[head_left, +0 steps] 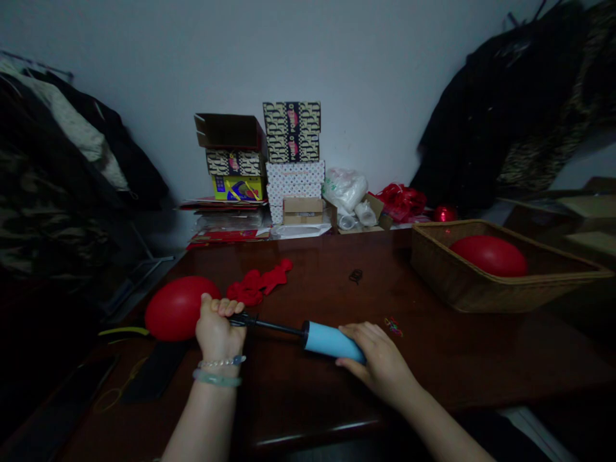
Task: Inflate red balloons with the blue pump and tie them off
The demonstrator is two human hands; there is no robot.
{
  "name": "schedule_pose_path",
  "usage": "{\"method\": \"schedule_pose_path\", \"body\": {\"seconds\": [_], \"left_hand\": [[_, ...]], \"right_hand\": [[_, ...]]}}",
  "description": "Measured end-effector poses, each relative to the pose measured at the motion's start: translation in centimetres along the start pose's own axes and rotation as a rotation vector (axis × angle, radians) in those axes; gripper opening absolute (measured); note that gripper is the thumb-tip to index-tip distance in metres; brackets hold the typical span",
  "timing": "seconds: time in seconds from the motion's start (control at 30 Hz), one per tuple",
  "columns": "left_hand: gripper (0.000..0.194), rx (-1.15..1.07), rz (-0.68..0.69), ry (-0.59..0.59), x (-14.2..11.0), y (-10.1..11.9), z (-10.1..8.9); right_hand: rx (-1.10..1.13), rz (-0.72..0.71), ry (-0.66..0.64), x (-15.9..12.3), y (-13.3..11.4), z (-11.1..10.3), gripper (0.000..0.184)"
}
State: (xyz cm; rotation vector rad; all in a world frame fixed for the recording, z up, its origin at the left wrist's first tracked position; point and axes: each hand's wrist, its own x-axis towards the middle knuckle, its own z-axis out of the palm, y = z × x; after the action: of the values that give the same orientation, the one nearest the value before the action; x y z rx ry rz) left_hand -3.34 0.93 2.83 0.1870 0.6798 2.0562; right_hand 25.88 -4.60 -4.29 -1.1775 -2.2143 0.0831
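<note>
My left hand [219, 328] is closed round the black end of a balloon pump, right beside a swollen red balloon [176, 309]. The balloon's neck is hidden behind my fingers. A black rod runs from this fist to the light blue barrel [330, 340] of the pump. Wrapped over the barrel's far end is my right hand [378, 359]. The pump lies level above the table [308, 391], with a length of rod showing between the two hands. A clear bead bracelet and a green bangle circle my left wrist.
Past my left hand lie red cloth-like pieces [257, 285]. Small coloured bands [393, 326] and a dark tangle [355, 276] are on the table. At right stands a wicker basket [481, 298] holding another red balloon [488, 255]. Stacked boxes [292, 131] line the wall.
</note>
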Motion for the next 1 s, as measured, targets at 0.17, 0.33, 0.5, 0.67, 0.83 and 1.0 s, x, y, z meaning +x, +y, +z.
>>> {"method": "schedule_pose_path", "body": {"seconds": [0.17,0.33,0.5,0.67,0.83,1.0], "left_hand": [[0.042,0.007,-0.028,0.001,-0.8,-1.3,0.3],[0.041,0.041,-0.066,-0.008,-1.7,-2.9,0.4],[0.042,0.059,-0.095,-0.043,-2.6,-4.5,0.5],[0.045,0.095,-0.115,-0.057,-3.8,-5.8,0.8],[0.048,0.100,-0.119,-0.067,-4.1,-5.5,1.3],[0.047,0.068,-0.112,-0.055,-3.4,-4.1,1.7]], "right_hand": [[-0.001,-0.027,0.044,0.0,-0.4,0.4,0.050],[0.014,-0.050,0.070,-0.2,-0.8,1.0,0.050],[0.037,-0.077,0.097,-0.2,-1.4,1.3,0.046],[0.058,-0.054,0.111,-0.4,-1.7,1.7,0.046],[0.086,-0.049,0.106,-0.1,-2.1,1.2,0.048],[0.096,-0.039,0.093,0.6,-2.7,0.6,0.051]]}}
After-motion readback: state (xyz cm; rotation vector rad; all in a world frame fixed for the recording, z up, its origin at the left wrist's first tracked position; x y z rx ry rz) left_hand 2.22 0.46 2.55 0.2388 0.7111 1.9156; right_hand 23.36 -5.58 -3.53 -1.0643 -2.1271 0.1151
